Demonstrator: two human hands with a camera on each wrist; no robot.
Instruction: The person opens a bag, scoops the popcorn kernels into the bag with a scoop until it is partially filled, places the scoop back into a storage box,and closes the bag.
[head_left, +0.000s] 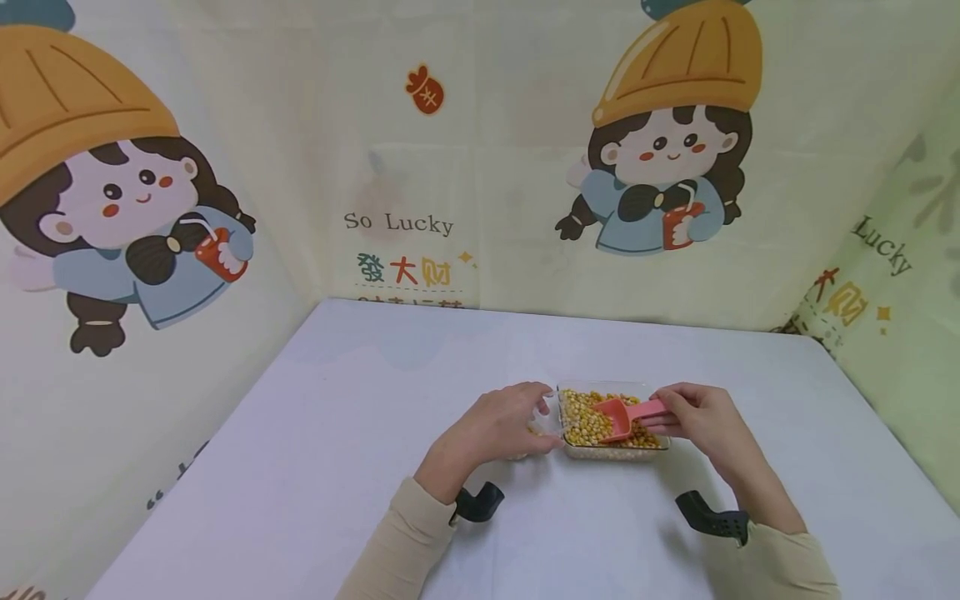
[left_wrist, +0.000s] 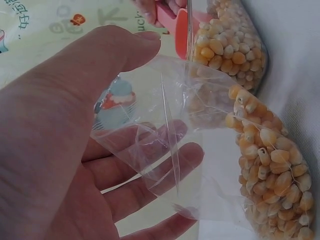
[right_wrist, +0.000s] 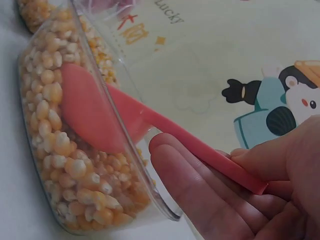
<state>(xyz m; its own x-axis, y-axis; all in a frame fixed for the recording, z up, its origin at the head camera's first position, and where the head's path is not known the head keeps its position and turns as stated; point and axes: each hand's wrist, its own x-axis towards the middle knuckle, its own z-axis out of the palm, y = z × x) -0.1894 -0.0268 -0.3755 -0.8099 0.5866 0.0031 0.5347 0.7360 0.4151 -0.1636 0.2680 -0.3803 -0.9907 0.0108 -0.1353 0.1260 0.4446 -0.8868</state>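
Head view: right hand (head_left: 701,421) pinches the pink scoop (head_left: 626,417) by its handle, long axis along the table's near edge, bowl pointing left into the corn container (head_left: 611,454). Left hand (head_left: 498,429) grips a clear bag (left_wrist: 170,150) just beside it.

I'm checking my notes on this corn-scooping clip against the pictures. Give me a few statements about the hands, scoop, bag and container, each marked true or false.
1. The right hand holds the pink plastic scoop by its handle. True.
2. The scoop's bowl is over the clear rectangular plastic container of yellow corn kernels. True.
3. The left hand rests flat on the table, touching nothing. False: it holds a clear plastic bag with kernels in it.
4. The container is empty. False: kernels fill it.
5. The white table is bare wood. False: a white cloth covers it.
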